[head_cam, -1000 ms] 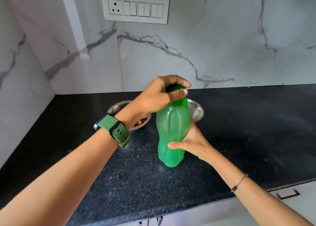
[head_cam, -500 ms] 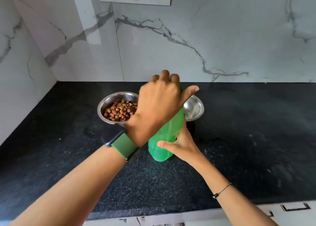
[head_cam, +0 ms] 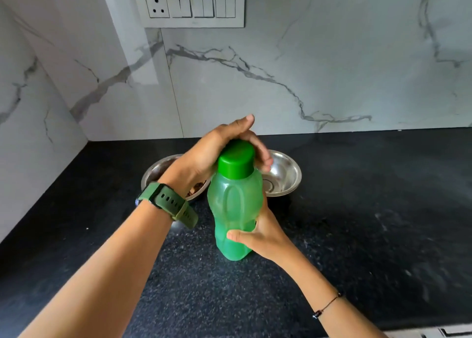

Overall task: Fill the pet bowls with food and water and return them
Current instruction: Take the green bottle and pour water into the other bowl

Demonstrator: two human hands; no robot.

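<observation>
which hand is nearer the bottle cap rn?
Left. The left hand wraps around the dark green cap from behind, touching it. The right hand grips the green bottle low on its body, well below the cap.

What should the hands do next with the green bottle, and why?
Probably twist the cap off. The left hand is wrapped round it while the right hand grips the green bottle standing on the counter. The cap is on, and the right bowl behind looks empty, so no water can pour until it opens.
</observation>
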